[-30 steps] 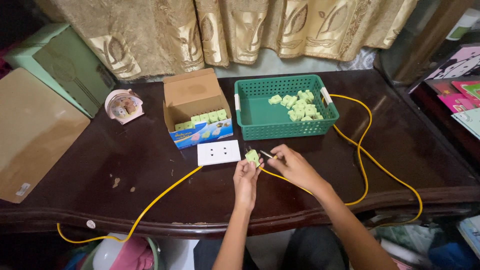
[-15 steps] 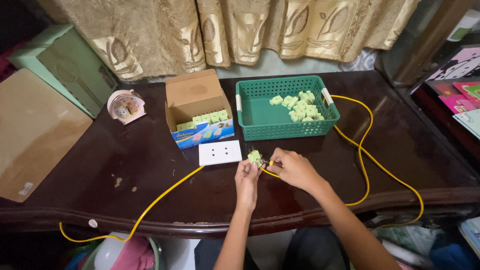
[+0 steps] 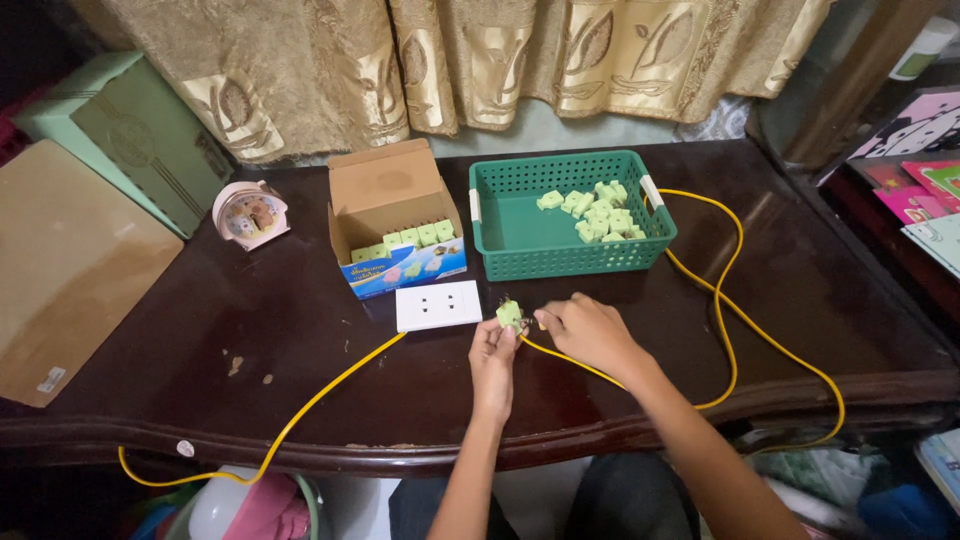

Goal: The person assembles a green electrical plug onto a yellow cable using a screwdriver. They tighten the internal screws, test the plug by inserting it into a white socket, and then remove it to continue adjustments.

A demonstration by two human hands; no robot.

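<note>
pink clock (image 3: 251,213), green box (image 3: 130,135), curtain (image 3: 480,60)

From my feed I see a dark, glossy wooden desk (image 3: 300,340) with a curved, carved front edge. Behind it hang gold curtains (image 3: 480,60) with a leaf pattern, a strip of pale wall (image 3: 540,130) showing below them. Soft, even light reflects off the desk. At far right stands a darker shelf (image 3: 900,230).

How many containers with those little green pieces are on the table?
2: an open cardboard box holding a row of green pieces, and right of it a green plastic basket with a loose pile; some may lie hidden underneath.
</note>
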